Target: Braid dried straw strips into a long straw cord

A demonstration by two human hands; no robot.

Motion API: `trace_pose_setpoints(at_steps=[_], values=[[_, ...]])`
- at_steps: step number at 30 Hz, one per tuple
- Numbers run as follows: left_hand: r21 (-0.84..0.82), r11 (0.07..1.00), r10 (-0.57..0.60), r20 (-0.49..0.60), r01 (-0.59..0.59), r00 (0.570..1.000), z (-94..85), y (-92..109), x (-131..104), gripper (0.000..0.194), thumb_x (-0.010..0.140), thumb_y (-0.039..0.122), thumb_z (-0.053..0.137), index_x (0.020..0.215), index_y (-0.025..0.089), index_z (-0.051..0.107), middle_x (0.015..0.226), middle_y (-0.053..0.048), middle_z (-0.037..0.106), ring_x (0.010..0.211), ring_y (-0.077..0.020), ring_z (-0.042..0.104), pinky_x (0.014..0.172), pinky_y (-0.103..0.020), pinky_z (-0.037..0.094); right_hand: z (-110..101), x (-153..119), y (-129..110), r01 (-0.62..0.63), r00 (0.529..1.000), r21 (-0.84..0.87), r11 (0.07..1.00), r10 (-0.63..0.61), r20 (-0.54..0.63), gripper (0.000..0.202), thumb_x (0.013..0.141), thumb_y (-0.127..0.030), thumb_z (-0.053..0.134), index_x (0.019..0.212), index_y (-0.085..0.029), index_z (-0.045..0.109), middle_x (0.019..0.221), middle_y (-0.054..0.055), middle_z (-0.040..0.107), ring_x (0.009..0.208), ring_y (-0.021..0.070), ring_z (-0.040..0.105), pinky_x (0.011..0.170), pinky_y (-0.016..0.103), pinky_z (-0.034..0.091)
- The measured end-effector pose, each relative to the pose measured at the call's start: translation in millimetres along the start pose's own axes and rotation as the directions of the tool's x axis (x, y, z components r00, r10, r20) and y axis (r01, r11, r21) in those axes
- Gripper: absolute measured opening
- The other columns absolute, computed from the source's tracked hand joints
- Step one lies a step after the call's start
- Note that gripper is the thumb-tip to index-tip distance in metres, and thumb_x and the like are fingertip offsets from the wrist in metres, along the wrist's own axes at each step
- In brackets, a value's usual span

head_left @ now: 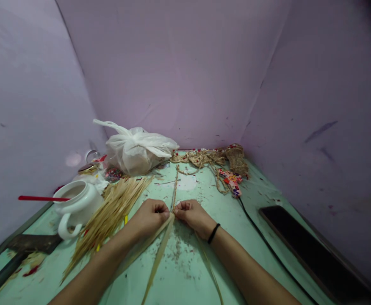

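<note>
Tool: a dark tool [34, 243] lies on the near left of the table [185, 279].
Jug: just past it stands a white jug [87, 205], a red stick [42, 198] poking out over its rim.
Straw: a loose bundle of straw [109, 216] fans out beside the jug.
Left hand: the left hand [152, 218] is closed small, thumb to fingertips, on the strands [159, 258] where they leave the cord.
Cord: the thin cord [175, 186] lies mid-table between the hands. For good work here, I'd keep every strand taut, cross them close to the pinch and give each turn the same pull. Its long axis runs almost straight away from the person, the far end towards the back wall and leaning slightly right; the loose strands spread back towards the body.
Right hand: the right hand [192, 218] pinches the cord's near end between thumb and fingers.
Woven pieces: brown woven pieces [201, 159] sit by the back wall.
Slab: a long black slab [312, 254] lies far right.
</note>
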State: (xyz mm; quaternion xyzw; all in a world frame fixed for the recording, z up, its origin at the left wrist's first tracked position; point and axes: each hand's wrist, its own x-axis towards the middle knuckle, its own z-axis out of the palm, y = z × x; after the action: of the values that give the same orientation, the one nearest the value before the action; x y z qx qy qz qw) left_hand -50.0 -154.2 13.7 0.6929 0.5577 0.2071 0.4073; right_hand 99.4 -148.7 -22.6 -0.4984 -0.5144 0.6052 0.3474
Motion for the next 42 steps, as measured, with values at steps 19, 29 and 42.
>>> trace_pose_setpoints(at_steps=[19, 29, 42], values=[[0.208, 0.978, 0.046, -0.111, -0.022, 0.993, 9.1, -3.5, -0.3, 0.025, 0.065, 0.028, 0.048, 0.066, 0.015, 0.069, 0.060, -0.002, 0.063, 0.058, -0.0135, 0.052, 0.055, -0.022, 0.034, -0.8, 1.3, 1.5, 0.005, 1.000, 0.019, 1.000, -0.005, 0.013, 0.009, 0.060, -0.013, 0.049, 0.051, -0.012, 0.048, 0.040, -0.006, 0.034, 0.037, 0.0024, 0.023, 0.039, 0.021, 0.012], [-0.324, 0.869, -0.350, 0.135, 0.375, 0.927, 7.6, -5.6, 8.8, 0.024, 0.052, 0.030, 0.060, 0.066, 0.010, 0.060, 0.033, 0.006, 0.039, 0.032, -0.0048, 0.027, 0.035, -0.018, 0.016, 0.0, 1.7, 2.1, 0.008, 1.000, 0.037, 0.999, -0.008, 0.003, 0.009, 0.060, -0.012, 0.051, 0.051, -0.012, 0.049, 0.042, -0.005, 0.039, 0.038, 0.0029, 0.026, 0.040, 0.020, 0.015], [-0.385, 0.797, -0.370, 0.298, 0.466, 0.880, 5.3, -9.8, 15.9, 0.023, 0.046, 0.030, 0.064, 0.051, 0.011, 0.053, 0.032, 0.003, 0.041, 0.027, -0.0018, 0.026, 0.029, -0.016, 0.010, 1.6, 1.0, 0.9, 0.015, 1.000, 0.078, 0.997, -0.013, -0.022, 0.007, 0.058, -0.011, 0.051, 0.052, -0.012, 0.050, 0.044, -0.005, 0.044, 0.040, 0.0038, 0.032, 0.042, 0.019, 0.020]])
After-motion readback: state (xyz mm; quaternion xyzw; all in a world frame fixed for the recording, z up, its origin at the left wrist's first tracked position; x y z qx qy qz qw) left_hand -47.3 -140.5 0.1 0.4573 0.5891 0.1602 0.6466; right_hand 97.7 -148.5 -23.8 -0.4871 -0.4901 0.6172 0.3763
